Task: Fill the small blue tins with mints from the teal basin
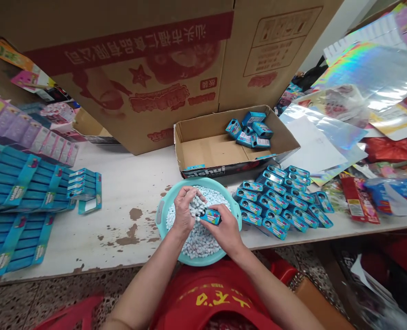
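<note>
Over a turquoise basin (160,220) full of small white candies (200,243), my right hand (226,227) grips a small blue box (211,216). The box lies on its side, its end facing left. My left hand (184,211) is cupped around a handful of the white candies (197,205), right at that end of the box. Several similar blue boxes (275,199) stand in rows to the right of the basin, with dark round openings on top.
Behind the basin sits an open cardboard tray (203,149) holding several blue boxes (253,130). A large carton (138,78) rises behind it. Blue display packs (21,183) are stacked left; plastic sheets (368,78) and wrapped packets (358,199) lie right.
</note>
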A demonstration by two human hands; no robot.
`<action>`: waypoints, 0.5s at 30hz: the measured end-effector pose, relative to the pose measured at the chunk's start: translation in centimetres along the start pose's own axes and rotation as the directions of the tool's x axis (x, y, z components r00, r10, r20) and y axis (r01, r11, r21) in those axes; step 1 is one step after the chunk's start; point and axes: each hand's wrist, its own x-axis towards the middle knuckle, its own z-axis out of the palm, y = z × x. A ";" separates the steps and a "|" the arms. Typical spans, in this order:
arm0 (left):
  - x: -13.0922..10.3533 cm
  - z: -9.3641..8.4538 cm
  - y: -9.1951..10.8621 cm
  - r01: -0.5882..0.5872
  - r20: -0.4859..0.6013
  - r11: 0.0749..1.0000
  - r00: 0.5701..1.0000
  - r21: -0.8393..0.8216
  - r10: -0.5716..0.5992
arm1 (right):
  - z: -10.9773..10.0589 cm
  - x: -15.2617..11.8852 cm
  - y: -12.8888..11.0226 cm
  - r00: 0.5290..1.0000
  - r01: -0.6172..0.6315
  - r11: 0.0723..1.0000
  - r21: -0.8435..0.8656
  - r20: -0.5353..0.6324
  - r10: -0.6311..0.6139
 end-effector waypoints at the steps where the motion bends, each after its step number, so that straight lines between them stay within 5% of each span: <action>1: 0.1 0.0 0.0 -0.008 0.002 1.000 1.000 0.003 0.008 | 0.0 0.0 0.0 1.000 -0.003 1.000 -0.001 0.004 0.003; 15: 0.9 0.8 0.0 -0.018 -0.046 0.999 0.999 0.044 0.020 | -0.2 0.4 0.1 1.000 -0.020 0.998 0.064 -0.013 0.021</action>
